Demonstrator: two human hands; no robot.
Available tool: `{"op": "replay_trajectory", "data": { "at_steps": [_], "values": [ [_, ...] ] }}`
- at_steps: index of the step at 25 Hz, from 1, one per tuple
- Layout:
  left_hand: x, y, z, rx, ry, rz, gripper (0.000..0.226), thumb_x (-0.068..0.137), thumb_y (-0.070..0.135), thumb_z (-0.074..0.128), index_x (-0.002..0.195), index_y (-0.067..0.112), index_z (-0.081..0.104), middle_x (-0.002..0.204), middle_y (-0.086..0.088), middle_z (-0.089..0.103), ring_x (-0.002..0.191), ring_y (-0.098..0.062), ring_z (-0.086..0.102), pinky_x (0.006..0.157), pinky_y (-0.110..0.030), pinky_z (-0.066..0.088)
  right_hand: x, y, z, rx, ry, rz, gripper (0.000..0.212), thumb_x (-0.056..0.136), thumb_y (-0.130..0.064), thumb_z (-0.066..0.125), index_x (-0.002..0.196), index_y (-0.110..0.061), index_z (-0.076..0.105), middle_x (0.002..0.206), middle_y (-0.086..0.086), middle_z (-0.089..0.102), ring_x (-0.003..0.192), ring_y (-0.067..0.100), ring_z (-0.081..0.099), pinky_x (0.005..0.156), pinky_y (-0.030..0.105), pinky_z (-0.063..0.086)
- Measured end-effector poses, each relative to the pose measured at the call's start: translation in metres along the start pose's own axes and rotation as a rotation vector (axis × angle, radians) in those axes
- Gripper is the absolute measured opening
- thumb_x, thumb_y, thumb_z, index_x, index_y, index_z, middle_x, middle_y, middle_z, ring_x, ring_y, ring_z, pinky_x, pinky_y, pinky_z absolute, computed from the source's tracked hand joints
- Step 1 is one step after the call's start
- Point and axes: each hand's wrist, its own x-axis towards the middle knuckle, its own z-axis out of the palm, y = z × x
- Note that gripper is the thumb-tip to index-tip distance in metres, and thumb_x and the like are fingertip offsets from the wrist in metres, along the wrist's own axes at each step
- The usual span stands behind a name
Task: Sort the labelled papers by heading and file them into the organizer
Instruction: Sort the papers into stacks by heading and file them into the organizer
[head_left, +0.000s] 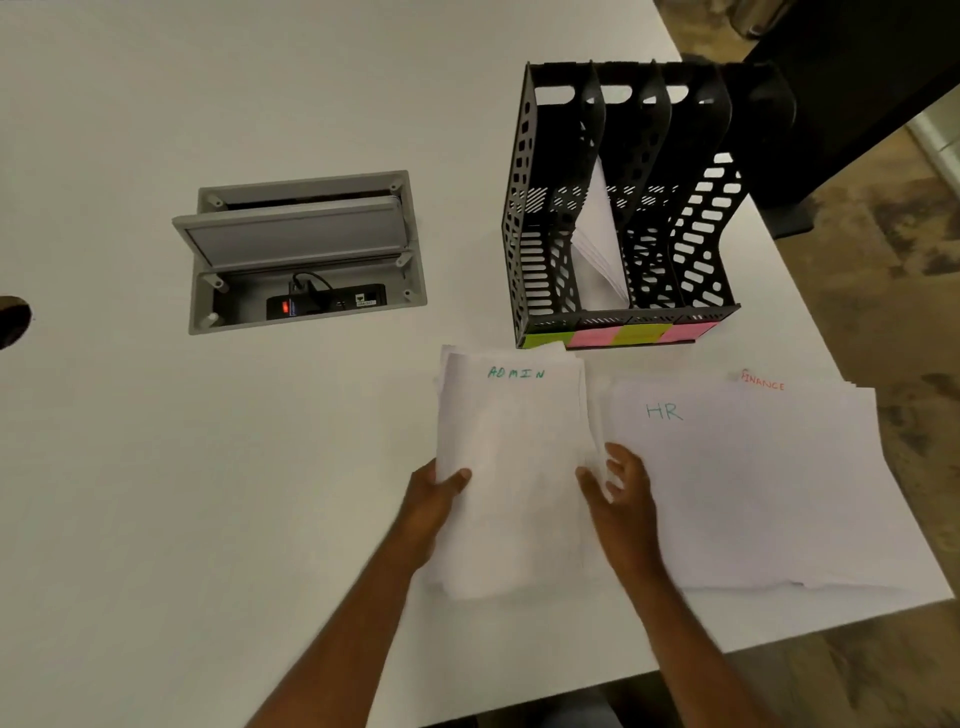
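Your left hand (436, 493) grips the ADMIN stack (511, 467); your right hand (618, 493) steadies its edge, fingers loosely spread. Next, likely square it and slide it into a free organizer (618, 208) slot.

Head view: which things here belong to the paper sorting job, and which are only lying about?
Belongs to the job:
- ADMIN stack, gripped by left hand, right hand at its edge
- HR sheet
- FINANCE sheet
- black organizer with sticky-note labels, papers in one slot

Just lying about:
- open table power box
- black chair
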Motion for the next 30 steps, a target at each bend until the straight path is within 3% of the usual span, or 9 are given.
{"op": "replay_trajectory", "data": {
  "at_steps": [5, 7, 10, 13, 17, 21, 24, 27, 30],
  "values": [
    [-0.013, 0.02, -0.073, -0.154, -0.152, -0.063, 0.042, 0.089, 0.017, 0.071, 0.129, 0.007, 0.064, 0.123, -0.015, 0.072, 0.112, -0.033, 0.069, 0.098, -0.049, 0.054, 0.011, -0.048, 0.024, 0.082, -0.233, 0.131, 0.089, 0.069, -0.064, 0.077, 0.143, -0.03, 0.04, 0.137, -0.013, 0.05, 0.123, 0.009, 0.051, 0.096, 0.027, 0.043],
    [-0.016, 0.022, -0.082, -0.227, -0.153, -0.079, 0.044, 0.088, 0.02, 0.073, 0.13, 0.008, 0.064, 0.124, -0.015, 0.072, 0.115, -0.033, 0.068, 0.099, -0.049, 0.054, 0.007, -0.06, 0.038, 0.211, -0.432, 0.252, 0.086, 0.063, -0.071, 0.078, 0.135, -0.031, 0.052, 0.131, -0.009, 0.063, 0.118, 0.012, 0.062, 0.09, 0.025, 0.051],
    [-0.022, 0.014, -0.072, -0.287, -0.104, -0.074, 0.044, 0.09, 0.027, 0.073, 0.129, 0.01, 0.064, 0.122, -0.014, 0.073, 0.113, -0.034, 0.069, 0.097, -0.051, 0.055, -0.011, -0.059, 0.064, 0.392, -0.628, 0.402, 0.061, 0.075, -0.053, 0.08, 0.126, -0.022, 0.064, 0.118, 0.002, 0.073, 0.108, 0.019, 0.07, 0.085, 0.031, 0.058],
    [-0.025, 0.011, -0.069, -0.224, 0.036, -0.026, 0.039, 0.091, 0.021, 0.072, 0.128, 0.009, 0.064, 0.118, -0.012, 0.075, 0.107, -0.031, 0.072, 0.095, -0.048, 0.056, -0.024, -0.053, 0.078, 0.251, -0.53, 0.241, 0.047, 0.079, -0.038, 0.082, 0.121, -0.023, 0.067, 0.114, -0.004, 0.075, 0.103, 0.011, 0.071, 0.084, 0.025, 0.057],
    [-0.029, 0.037, -0.078, -0.112, -0.058, 0.13, 0.03, 0.09, 0.01, 0.071, 0.12, 0.017, 0.071, 0.116, -0.01, 0.076, 0.106, -0.028, 0.073, 0.087, -0.036, 0.059, -0.02, -0.057, 0.062, 0.06, -0.332, 0.048, 0.028, 0.086, -0.03, 0.077, 0.112, -0.023, 0.069, 0.104, -0.006, 0.076, 0.098, 0.012, 0.072, 0.087, 0.029, 0.057],
    [-0.045, 0.075, -0.075, 0.026, -0.163, 0.319, 0.041, 0.091, 0.014, 0.072, 0.103, 0.052, 0.072, 0.107, 0.018, 0.076, 0.099, 0.002, 0.07, 0.074, -0.012, 0.054, -0.029, -0.07, 0.047, 0.085, -0.236, -0.187, 0.008, 0.092, -0.04, 0.067, 0.1, -0.038, 0.065, 0.09, -0.038, 0.068, 0.09, -0.02, 0.061, 0.072, -0.004, 0.042],
    [-0.045, 0.079, -0.066, 0.151, -0.22, 0.415, 0.03, 0.096, 0.006, 0.064, 0.109, 0.031, 0.076, 0.106, 0.009, 0.077, 0.1, -0.002, 0.07, 0.075, -0.009, 0.05, -0.031, -0.065, 0.042, 0.158, -0.222, -0.41, 0.028, 0.095, -0.003, 0.063, 0.116, -0.021, 0.068, 0.109, -0.016, 0.072, 0.103, 0.0, 0.067, 0.084, 0.008, 0.049],
    [-0.042, 0.07, -0.056, 0.145, -0.199, 0.41, 0.032, 0.098, 0.0, 0.058, 0.11, 0.024, 0.075, 0.108, 0.002, 0.077, 0.106, -0.014, 0.07, 0.082, -0.014, 0.052, -0.034, -0.068, 0.053, 0.145, -0.192, -0.326, 0.033, 0.093, 0.003, 0.062, 0.113, -0.023, 0.068, 0.106, -0.018, 0.072, 0.102, 0.0, 0.066, 0.085, 0.009, 0.048],
    [-0.037, 0.069, -0.047, 0.128, -0.163, 0.375, 0.054, 0.099, 0.006, 0.06, 0.094, 0.058, 0.074, 0.097, 0.028, 0.076, 0.095, 0.007, 0.068, 0.074, -0.006, 0.05, -0.035, -0.064, 0.059, 0.104, -0.127, -0.177, 0.021, 0.096, -0.011, 0.064, 0.104, -0.03, 0.062, 0.095, -0.04, 0.066, 0.091, -0.022, 0.059, 0.076, -0.004, 0.041]
  ]
}}
